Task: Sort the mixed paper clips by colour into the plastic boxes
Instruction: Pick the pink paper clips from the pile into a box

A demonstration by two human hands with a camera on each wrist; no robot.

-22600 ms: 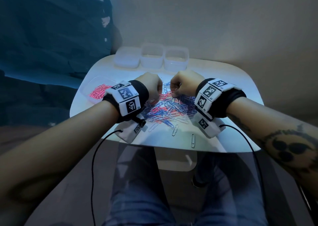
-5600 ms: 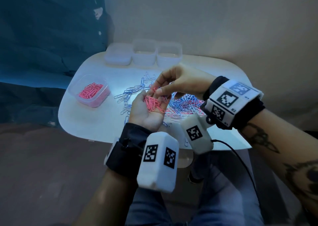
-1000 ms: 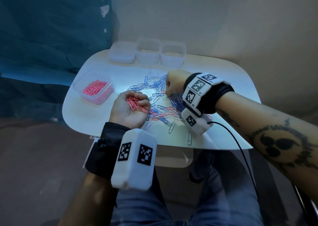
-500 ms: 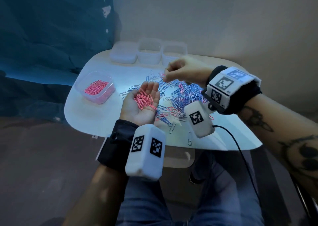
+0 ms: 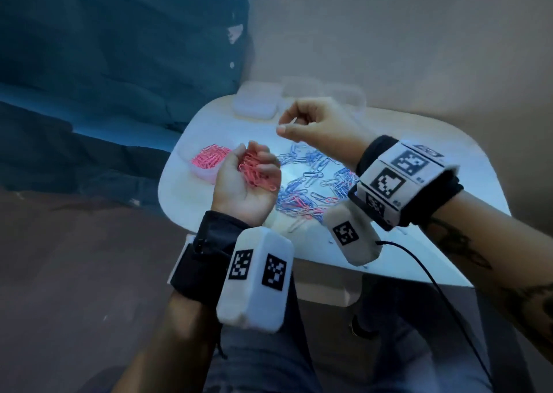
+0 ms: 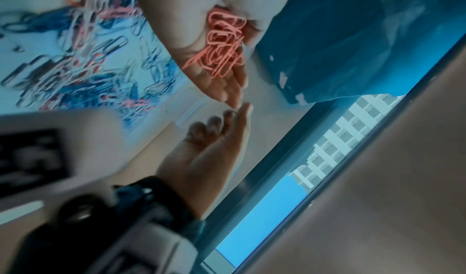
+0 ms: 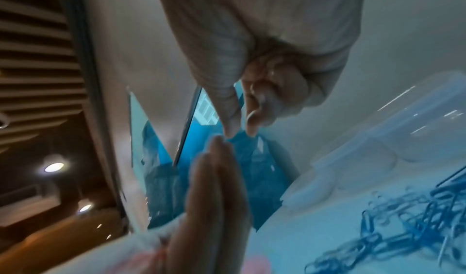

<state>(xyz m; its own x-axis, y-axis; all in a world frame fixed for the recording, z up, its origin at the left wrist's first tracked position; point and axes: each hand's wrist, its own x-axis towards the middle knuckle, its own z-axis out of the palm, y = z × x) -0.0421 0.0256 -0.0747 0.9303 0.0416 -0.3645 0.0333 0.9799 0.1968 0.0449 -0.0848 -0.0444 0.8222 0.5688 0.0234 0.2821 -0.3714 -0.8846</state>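
two hands: left grip (image 5: 245,183) cups pink clips (image 5: 254,171), right grip (image 5: 314,123) loosely curled and empty; no legible writing.

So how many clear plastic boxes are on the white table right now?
4: one clear plastic box holding pink paper clips at the table's left edge beside the left hand, and three empty-looking boxes in a blurred row at the far edge, partly behind the right hand.

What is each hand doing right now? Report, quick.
Left hand: cupped palm-up, holding a bunch of pink paper clips.
Right hand: raised over the table, fingers curled; whether it pinches a clip cannot be told.
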